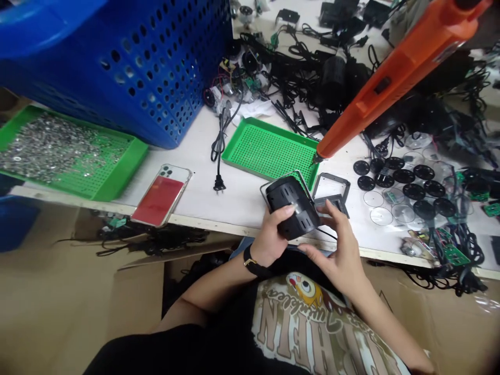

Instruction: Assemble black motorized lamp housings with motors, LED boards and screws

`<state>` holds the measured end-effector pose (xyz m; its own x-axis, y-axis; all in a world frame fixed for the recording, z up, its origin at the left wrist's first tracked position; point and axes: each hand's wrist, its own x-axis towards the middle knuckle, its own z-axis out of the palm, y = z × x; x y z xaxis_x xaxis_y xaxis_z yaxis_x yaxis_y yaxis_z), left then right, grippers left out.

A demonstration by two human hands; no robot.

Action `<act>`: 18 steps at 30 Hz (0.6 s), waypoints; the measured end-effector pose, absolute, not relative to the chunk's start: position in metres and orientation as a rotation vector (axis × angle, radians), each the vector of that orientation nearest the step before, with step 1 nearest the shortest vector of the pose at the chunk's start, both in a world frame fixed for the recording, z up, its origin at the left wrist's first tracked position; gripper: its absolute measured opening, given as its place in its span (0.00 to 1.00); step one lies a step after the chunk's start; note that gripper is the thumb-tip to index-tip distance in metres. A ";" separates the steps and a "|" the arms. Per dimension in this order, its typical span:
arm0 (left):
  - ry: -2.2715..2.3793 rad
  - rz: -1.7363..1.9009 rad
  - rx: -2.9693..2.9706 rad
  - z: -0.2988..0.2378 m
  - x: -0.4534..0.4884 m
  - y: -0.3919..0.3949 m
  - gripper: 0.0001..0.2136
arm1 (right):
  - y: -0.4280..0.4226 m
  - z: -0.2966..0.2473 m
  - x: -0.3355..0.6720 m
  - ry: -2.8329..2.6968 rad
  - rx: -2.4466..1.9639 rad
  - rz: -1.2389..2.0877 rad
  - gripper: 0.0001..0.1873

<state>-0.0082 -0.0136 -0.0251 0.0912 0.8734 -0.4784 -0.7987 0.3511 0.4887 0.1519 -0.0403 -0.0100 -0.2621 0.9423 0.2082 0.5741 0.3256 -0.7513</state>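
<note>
My left hand (269, 237) is wrapped round a black cylindrical housing (292, 207) with slots in its side, thumb on top. The housing lies tilted over the table's front edge, and a thin wire handle bends round its far end. At its right end is my right hand (339, 247), thumb and fingers spread apart; the index fingertip is close to the housing, and I cannot tell whether it touches. A black cord (327, 234) comes out near that end. Behind the right fingers lie grey rectangular frames (332, 186), partly hidden.
Beyond the housing sits a green perforated tray (269, 148), under the tip of a hanging orange electric screwdriver (390, 83). To the left are a phone (162, 195), a tray of small metal parts (125, 177) and a blue basket (156, 67). Black discs (414, 191) and cables lie right.
</note>
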 end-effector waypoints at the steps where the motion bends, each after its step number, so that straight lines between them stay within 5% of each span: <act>1: 0.794 1.250 0.103 -0.025 -0.011 -0.011 0.23 | -0.039 -0.010 0.153 -1.943 -1.327 0.755 0.43; 10: 0.816 1.314 -0.002 -0.015 -0.012 -0.003 0.16 | -0.035 -0.003 0.146 -1.882 -1.282 0.447 0.11; 18: 0.825 1.312 -0.045 -0.013 -0.007 -0.003 0.13 | -0.030 -0.022 0.147 -2.054 -1.151 -0.079 0.12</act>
<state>-0.0066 -0.0026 -0.0134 0.0214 0.8311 -0.5557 -0.8612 0.2976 0.4120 0.1471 -0.0304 -0.0223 -0.2991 0.7034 0.6448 0.7508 0.5905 -0.2959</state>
